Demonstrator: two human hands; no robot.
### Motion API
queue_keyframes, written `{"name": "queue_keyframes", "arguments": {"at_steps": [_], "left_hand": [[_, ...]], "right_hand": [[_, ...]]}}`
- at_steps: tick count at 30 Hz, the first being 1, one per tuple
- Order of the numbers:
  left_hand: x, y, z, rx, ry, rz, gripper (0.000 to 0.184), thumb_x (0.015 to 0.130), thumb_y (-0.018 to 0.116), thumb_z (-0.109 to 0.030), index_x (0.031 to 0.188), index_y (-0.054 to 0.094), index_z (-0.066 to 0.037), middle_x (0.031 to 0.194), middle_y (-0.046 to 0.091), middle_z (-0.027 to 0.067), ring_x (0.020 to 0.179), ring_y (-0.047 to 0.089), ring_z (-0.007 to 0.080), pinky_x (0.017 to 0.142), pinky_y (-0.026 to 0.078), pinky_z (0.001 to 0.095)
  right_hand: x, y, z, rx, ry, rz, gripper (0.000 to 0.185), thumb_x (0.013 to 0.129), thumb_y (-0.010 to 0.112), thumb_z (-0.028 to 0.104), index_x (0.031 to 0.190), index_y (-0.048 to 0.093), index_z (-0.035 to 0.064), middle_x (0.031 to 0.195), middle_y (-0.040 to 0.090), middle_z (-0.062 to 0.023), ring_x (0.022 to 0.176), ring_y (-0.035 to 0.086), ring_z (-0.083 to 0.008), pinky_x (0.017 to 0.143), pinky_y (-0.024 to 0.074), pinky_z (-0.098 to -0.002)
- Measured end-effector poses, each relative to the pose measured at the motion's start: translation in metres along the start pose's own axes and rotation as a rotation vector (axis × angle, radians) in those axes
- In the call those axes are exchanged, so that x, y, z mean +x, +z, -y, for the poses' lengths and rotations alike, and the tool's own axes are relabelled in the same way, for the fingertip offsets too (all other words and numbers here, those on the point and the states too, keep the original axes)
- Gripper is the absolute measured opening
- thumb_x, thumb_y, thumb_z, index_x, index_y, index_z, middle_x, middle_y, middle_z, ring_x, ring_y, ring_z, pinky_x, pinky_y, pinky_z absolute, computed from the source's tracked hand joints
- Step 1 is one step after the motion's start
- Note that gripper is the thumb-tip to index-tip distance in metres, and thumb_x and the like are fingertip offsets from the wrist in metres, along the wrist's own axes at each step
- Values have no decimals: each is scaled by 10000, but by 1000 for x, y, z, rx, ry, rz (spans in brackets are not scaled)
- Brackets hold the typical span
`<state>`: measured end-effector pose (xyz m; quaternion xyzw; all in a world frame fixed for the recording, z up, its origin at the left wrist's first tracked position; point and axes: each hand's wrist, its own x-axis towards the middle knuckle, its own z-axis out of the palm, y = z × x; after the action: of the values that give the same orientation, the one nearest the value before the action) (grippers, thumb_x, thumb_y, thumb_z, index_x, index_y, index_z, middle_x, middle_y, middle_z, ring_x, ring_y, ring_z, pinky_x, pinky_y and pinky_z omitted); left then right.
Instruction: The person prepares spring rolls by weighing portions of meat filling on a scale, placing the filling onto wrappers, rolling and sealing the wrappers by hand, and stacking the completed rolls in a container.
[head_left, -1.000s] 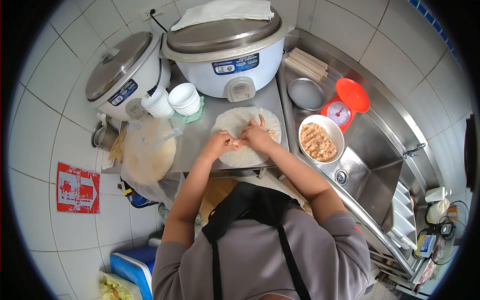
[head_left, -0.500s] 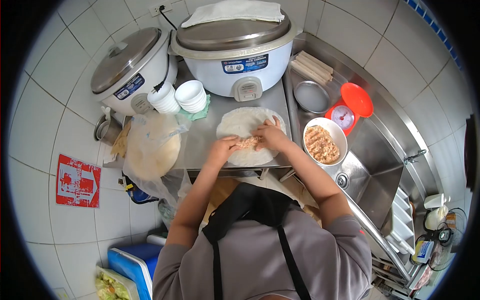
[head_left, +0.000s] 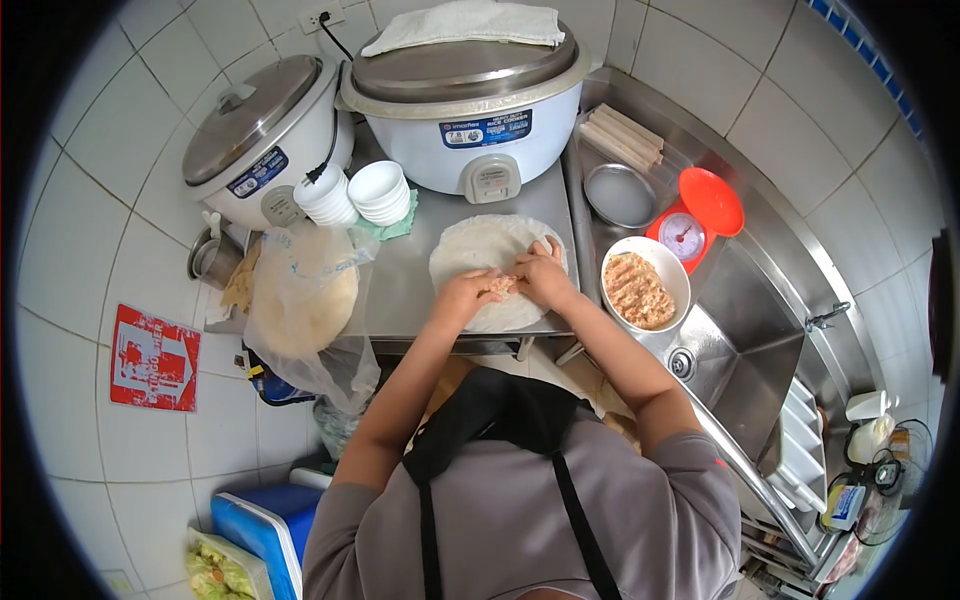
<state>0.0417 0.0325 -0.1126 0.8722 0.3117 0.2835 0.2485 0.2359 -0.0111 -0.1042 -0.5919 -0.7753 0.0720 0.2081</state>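
A round, pale, thin wrapper (head_left: 468,240) lies flat on the steel table in front of the big rice cooker. Across its lower middle sits a small strip of minced filling (head_left: 502,287). My left hand (head_left: 468,294) has curled fingers pressed to the left end of this strip. From the right, my right hand (head_left: 543,275) closes its fingers on the other end, so the two hands nearly meet. Fingers hide part of the filling. A white bowl (head_left: 684,292) holding more minced filling (head_left: 638,290) stands to the right of my right hand.
Two rice cookers (head_left: 460,150) stand behind, with stacked white cups (head_left: 378,195) before them. On the left lies a plastic bag of round wrappers (head_left: 300,300). Rightward are pale rolls (head_left: 620,137), a metal pan (head_left: 620,194), a red scale (head_left: 684,237) and a sink (head_left: 735,335).
My left hand has slid right toward my right hand, and the gap between them has narrowed. Less of the filling strip shows now. The view has shifted slightly.
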Motion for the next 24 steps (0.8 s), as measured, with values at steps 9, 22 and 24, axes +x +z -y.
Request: {"name": "queue_keyframes", "arguments": {"at_steps": [9, 22, 24], "left_hand": [[21, 26, -15, 3, 30, -13, 378, 713, 701, -231, 1036, 638, -44, 903, 641, 113, 835, 601, 284, 728, 475, 350], [47, 47, -42, -19, -67, 137, 350, 723, 694, -215, 1030, 642, -55, 941, 633, 122, 867, 591, 301, 754, 468, 364], [46, 47, -39, -53, -26, 106, 371, 726, 696, -215, 1054, 630, -53, 976, 623, 135, 883, 592, 305, 767, 465, 360]], "right_hand": [[-8, -9, -31, 29, -2, 18, 429, 524, 774, 309, 920, 690, 167, 877, 600, 49, 981, 466, -214, 1037, 148, -527], [-21, -16, -69, 112, -48, -45, 338, 535, 767, 297, 820, 688, 133, 774, 583, 29, 908, 458, -206, 966, 224, -477], [-24, -28, -62, 110, -31, -45, 329, 548, 763, 305, 828, 695, 147, 768, 581, 31, 901, 458, -202, 972, 222, -470]]}}
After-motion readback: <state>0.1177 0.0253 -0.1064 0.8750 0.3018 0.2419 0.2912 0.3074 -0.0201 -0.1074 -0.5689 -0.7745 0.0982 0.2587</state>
